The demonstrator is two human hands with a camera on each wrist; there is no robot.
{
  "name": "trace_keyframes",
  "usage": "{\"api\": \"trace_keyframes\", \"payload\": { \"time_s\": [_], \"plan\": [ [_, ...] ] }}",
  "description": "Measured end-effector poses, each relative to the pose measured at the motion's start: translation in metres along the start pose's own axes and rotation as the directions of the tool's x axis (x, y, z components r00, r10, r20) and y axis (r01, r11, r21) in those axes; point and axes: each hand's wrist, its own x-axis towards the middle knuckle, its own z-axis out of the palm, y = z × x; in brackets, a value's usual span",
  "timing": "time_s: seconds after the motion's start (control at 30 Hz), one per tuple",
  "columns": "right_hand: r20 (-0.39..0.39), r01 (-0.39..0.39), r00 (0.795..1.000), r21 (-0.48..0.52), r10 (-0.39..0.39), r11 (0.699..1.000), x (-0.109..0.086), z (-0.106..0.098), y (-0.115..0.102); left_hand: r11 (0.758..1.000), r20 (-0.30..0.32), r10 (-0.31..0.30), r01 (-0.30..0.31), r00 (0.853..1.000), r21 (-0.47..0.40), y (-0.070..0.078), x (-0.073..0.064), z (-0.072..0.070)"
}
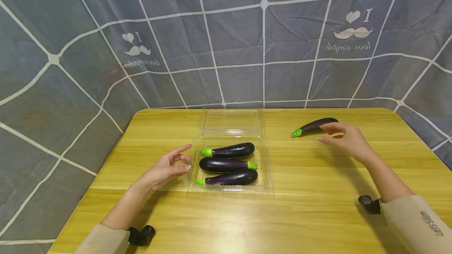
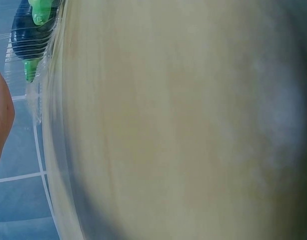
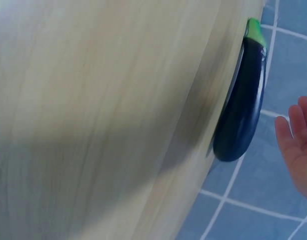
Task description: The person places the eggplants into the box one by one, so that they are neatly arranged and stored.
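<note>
One left hand (image 1: 166,171) we see first — fingers loosely bent, thumb apart — beside left edge of clear container (image 1: 266,169); contact we cannot tell. Inside, three eggplants (image 1: 224,165) lie side by side, middle stem pointing right, others left. Open lid (image 1: 233,120) behind. Farther right, fourth eggplant (image 1: 312,127) on wooden table (image 1: 303,199), stem leftward; right hand (image 1: 347,141) near its thick end, thumb and fingers apart.
</note>
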Motion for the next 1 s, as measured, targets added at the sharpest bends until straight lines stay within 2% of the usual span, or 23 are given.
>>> {"api": "trace_keyframes", "payload": {
  "time_s": [0.57, 1.0],
  "plan": [
    [-0.041, -0.134, 0.99, -0.021, 0.133, 0.991, 0.018, -0.007, 0.028, 1.0, -0.008, -0.007, 0.007, 1.0, 0.005, 0.0, 0.0, -0.001],
    [-0.055, -0.123, 0.991, -0.061, 0.12, 0.991, 0.03, -0.006, 0.041, 1.0, 0.001, -0.004, 0.004, 1.0, 0.009, 0.0, 0.001, -0.001]
  ]
}}
